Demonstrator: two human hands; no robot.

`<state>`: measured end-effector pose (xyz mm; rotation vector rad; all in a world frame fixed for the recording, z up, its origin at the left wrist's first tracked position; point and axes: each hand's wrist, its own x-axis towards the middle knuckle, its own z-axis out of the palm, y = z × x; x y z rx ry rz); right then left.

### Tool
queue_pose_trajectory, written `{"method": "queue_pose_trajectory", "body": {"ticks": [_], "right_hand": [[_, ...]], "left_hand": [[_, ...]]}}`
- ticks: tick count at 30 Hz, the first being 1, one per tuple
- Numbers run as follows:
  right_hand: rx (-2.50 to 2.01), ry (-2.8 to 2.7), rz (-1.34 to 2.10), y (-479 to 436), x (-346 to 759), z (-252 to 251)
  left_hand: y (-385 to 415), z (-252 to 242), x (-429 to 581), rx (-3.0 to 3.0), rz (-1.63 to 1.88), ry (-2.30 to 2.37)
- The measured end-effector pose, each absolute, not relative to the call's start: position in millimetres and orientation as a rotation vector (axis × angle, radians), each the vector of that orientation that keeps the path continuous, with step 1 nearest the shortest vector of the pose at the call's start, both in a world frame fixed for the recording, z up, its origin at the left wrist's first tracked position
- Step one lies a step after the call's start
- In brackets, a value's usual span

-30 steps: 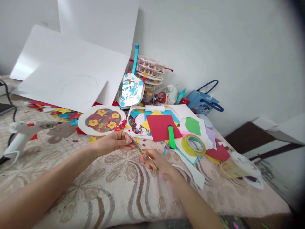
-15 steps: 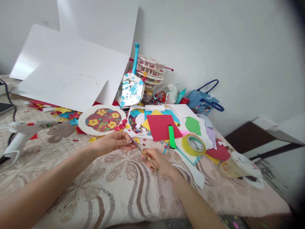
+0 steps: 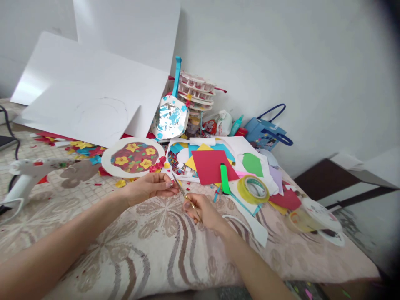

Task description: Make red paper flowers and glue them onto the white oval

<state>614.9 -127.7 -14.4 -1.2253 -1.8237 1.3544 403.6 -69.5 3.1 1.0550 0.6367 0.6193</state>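
Note:
My right hand (image 3: 203, 209) grips a pair of scissors (image 3: 180, 186) by gold-coloured handles, the blades pointing up and left. Close to the blade tips, my left hand (image 3: 158, 184) is closed in a pinch. Whatever sits between its fingertips is too small or hidden to make out. Both hands hover over the patterned tablecloth (image 3: 150, 258). Just beyond my left hand lies a white scalloped plate shape (image 3: 108, 163) with yellow flowers on a brownish-red middle. Small red paper flowers (image 3: 158, 165) rest at its right edge.
A red paper sheet (image 3: 209, 166), a green cutter (image 3: 225, 179) and a yellow tape roll (image 3: 253, 189) lie to the right. On the left is a white glue gun (image 3: 28, 168). White boards (image 3: 71, 83) lean at the back beside a foil-centred craft piece (image 3: 170, 117).
My right hand has shifted slightly left with the scissors. The blades show more clearly beside my left fingertips, which have hardly moved. The view has shifted a little.

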Motion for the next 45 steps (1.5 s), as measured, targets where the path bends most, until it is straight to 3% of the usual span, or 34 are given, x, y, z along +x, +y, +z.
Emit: {"method": "queue_pose_trajectory", "body": {"ticks": [10,21,27,45], "right_hand": [[-1.109,-1.459,1.178,-123,606,-9],[-1.056,-1.488,1.370,-126,596,-14],[-1.055,-1.582,1.381,-122,603,-11],[-1.214,-2.096,1.372,-123,639,2]], "left_hand": [[-78,-5,417,1.112,0.658,0.691],[-80,-12,420,1.092,0.648,0.725],[-81,-10,419,1.092,0.595,0.752],[-70,-7,416,0.753,0.895,0.811]]}}
